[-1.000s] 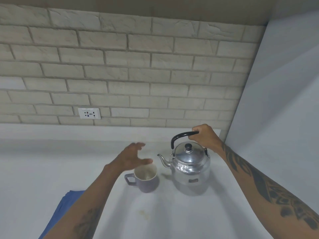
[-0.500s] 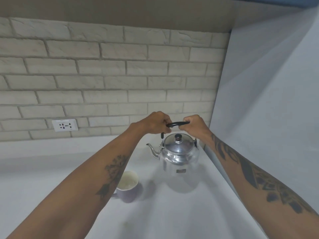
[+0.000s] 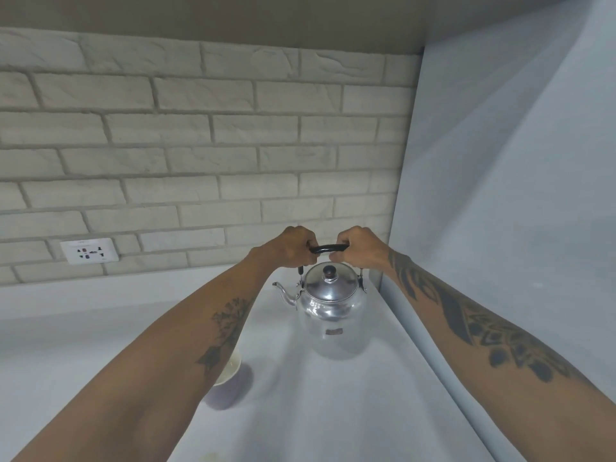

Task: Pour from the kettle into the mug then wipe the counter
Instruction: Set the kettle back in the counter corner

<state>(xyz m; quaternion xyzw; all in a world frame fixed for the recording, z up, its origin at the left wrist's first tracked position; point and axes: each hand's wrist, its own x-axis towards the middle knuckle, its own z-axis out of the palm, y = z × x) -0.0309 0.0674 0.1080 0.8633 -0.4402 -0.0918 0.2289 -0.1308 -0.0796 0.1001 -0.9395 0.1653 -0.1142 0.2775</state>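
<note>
A shiny steel kettle (image 3: 330, 311) with a black arched handle stands upright on the white counter (image 3: 316, 411), spout pointing left. My left hand (image 3: 293, 246) grips the left end of the handle and my right hand (image 3: 358, 246) grips the right end. A purple mug (image 3: 233, 383) with a white inside sits on the counter nearer and to the left of the kettle, partly hidden under my left forearm.
A brick wall rises behind the counter with a white socket plate (image 3: 89, 251) at the left. A plain grey side wall (image 3: 500, 211) runs close along the kettle's right.
My left hand left the spot above the mug and closed on the kettle handle beside my right hand. The view has shifted, so the mug lies lower left.
</note>
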